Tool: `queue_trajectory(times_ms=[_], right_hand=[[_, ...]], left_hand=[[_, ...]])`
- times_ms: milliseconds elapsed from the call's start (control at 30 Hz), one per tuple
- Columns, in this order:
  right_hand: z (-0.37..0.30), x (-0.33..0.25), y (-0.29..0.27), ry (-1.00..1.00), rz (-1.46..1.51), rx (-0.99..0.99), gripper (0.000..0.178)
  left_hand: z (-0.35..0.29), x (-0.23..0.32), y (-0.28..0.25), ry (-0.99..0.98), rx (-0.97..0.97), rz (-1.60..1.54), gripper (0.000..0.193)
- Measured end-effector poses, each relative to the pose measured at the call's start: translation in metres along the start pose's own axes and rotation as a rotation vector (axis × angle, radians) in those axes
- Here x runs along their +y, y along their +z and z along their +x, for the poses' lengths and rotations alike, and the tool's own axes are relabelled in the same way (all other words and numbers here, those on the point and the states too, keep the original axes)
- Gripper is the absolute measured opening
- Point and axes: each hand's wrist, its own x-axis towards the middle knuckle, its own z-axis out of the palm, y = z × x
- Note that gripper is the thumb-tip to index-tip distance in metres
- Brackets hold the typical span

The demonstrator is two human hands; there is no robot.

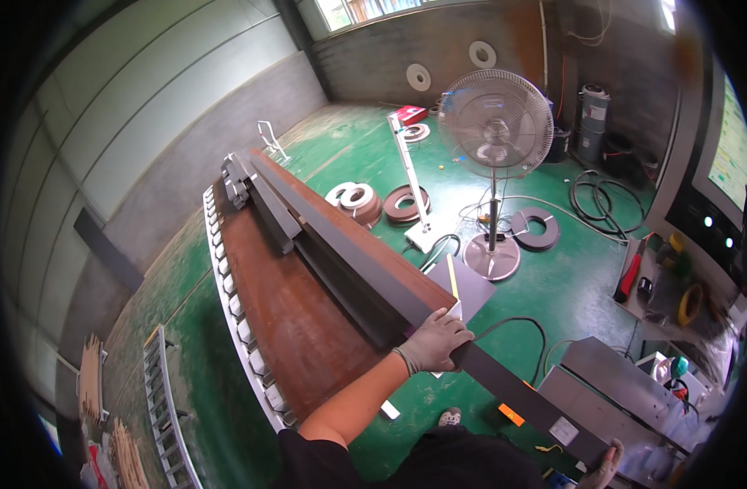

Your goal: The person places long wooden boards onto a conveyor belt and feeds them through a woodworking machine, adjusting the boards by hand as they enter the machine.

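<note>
A long, narrow dark board slopes down toward my lower right, with a pale square label near its near end. My left hand, in a light work glove, is closed over it beside a small white upright piece. At the lower right edge my right hand, also gloved and partly cut off, has its fingers wrapped round the near end. Left of the board, more long dark boards lie on a brown-topped bench. Under my left hand, I cannot tell whether the held board continues into them.
White rollers line the bench's left side. A standing fan, a white post and edge-banding rolls stand on the green floor. A ladder is at left. Grey machine panels and a screen are at right.
</note>
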Motion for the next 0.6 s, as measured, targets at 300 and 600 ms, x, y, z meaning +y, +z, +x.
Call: queue_trajectory(times_ms=[300, 600], right_hand=[[0.035, -0.066, -0.148, -0.519, -0.405, 0.217, 0.041], [0.084, -0.063, -0.282, -0.341, -0.065, 0.212, 0.040]], left_hand=[[0.060, 0.119, 0.007, 0.423, 0.019, -0.237, 0.066], [0.081, 0.178, 0.024, 0.447, -0.012, -0.251, 0.068]])
